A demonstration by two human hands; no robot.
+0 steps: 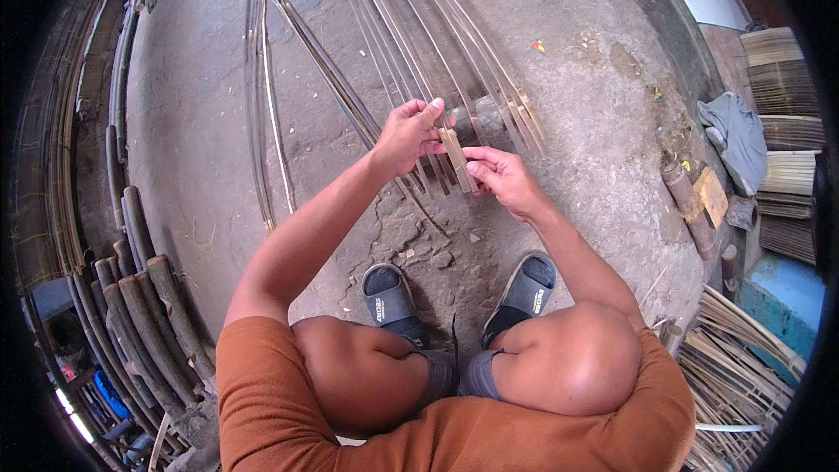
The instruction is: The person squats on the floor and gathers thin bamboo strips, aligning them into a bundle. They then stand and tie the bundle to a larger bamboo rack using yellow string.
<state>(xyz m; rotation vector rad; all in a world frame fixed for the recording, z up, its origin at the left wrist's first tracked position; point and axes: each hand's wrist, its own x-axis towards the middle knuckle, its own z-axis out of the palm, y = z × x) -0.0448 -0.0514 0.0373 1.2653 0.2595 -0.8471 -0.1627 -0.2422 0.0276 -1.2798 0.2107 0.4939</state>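
Out in front of my knees, my left hand (409, 138) is closed around a few long, narrow bamboo strips (456, 162), its thumb uppermost. My right hand (505, 179) pinches the near ends of the same strips between thumb and fingers. From my hands the strips run away toward the far edge of the view. More long bamboo strips (363, 35) lie spread on the floor to the left of and beneath them. Just beyond the hands, a short dark log (496, 125) lies under the strips on the right, partly covered by them.
Thick poles (149, 323) are stacked at the left. On the right are a grey cloth (732, 142), bundles of flat slats (786, 131), a wooden block (710, 197) and a heap of split strips (734, 367). My sandalled feet (389, 295) rest on the cracked concrete floor (603, 201).
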